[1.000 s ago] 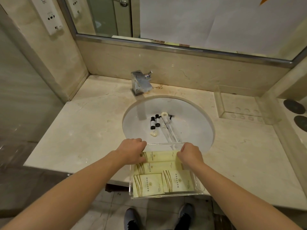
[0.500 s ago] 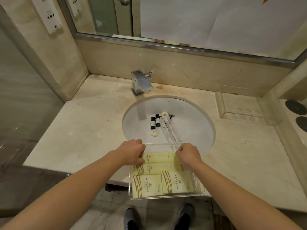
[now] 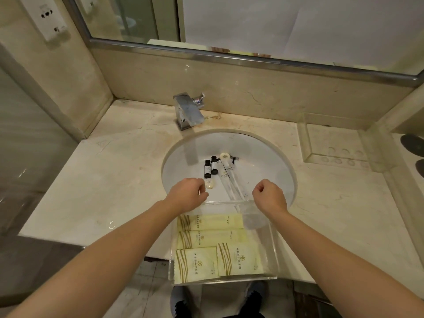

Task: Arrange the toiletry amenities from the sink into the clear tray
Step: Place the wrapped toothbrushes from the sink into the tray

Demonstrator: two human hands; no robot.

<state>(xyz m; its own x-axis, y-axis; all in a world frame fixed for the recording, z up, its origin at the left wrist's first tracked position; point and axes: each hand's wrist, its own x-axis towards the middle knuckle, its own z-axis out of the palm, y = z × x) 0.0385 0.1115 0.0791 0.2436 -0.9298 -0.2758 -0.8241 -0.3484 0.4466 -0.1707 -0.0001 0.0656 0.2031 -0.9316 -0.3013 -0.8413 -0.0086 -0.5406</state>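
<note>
Leaving sachets (image 3: 206,237) in clear tray (image 3: 273,249); lifting left hand (image 3: 187,195) and right hand (image 3: 269,195) toward sink (image 3: 263,161), both curled, holding nothing; likely going for remaining bottles (image 3: 207,168).

Glossy stone, chrome, clear plastic.
The countertop (image 3: 110,180) is polished veined marble, the faucet (image 3: 187,111) bright metal, the sink (image 3: 270,166) smooth glazed white; the clear tray (image 3: 271,246) looks like glossy acrylic, its sachets (image 3: 210,222) matt, perhaps paper; the bottles (image 3: 207,168) dark plastic.
</note>
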